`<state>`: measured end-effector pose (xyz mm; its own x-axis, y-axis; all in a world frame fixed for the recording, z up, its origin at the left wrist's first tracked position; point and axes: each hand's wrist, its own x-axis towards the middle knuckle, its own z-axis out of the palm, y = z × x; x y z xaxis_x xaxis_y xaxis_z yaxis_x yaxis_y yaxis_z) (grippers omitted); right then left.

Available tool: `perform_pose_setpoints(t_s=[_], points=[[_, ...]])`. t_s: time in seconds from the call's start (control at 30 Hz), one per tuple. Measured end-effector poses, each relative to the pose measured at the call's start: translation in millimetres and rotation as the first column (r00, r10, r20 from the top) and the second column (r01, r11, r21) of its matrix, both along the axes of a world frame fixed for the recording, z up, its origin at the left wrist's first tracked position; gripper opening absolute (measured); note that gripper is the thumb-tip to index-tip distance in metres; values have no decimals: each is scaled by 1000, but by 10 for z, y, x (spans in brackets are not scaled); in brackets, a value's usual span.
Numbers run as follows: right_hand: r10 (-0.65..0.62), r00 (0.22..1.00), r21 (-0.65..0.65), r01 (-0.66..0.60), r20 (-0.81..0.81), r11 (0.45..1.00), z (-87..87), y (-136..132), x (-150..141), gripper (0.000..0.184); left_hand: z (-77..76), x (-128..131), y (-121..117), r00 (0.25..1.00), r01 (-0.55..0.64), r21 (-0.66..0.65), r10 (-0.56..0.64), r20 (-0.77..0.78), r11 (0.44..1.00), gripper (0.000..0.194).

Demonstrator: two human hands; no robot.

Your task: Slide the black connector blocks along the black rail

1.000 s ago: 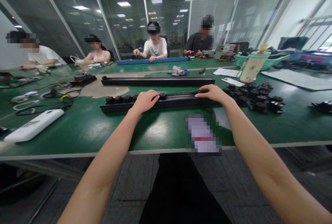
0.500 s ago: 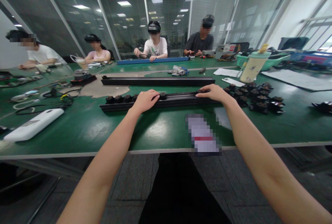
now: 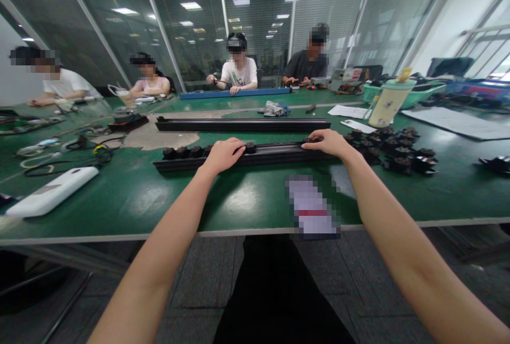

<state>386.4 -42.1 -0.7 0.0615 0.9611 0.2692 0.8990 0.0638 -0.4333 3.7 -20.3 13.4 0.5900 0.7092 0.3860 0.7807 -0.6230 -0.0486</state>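
Note:
A long black rail (image 3: 274,153) lies across the green table (image 3: 131,195) in front of me. Several small black round parts (image 3: 183,151) sit in its left end. My left hand (image 3: 223,155) rests on the rail's middle, fingers curled, touching a black round part (image 3: 250,147) at its fingertips. My right hand (image 3: 327,142) lies further right on the rail, its fingers pinched on another small black part (image 3: 308,140).
A heap of black round parts (image 3: 392,148) lies right of the rail. A second black rail (image 3: 243,124) lies behind. A white device (image 3: 50,191) and cables (image 3: 79,150) lie at left, a bottle (image 3: 388,100) at back right. Several people sit across the table.

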Motion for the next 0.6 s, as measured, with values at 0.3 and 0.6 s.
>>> perform_pose_setpoints(t_s=[0.3,0.6], points=[[-47,988,19,44,149,999,-6,4,-63,48,2,-1,3,1000,-2,3,2,-1,1000,40],[-65,979,-14,69,194,997,99,-93,-185,44,8,0,-5,1000,5,-6,-5,10,1000,41]])
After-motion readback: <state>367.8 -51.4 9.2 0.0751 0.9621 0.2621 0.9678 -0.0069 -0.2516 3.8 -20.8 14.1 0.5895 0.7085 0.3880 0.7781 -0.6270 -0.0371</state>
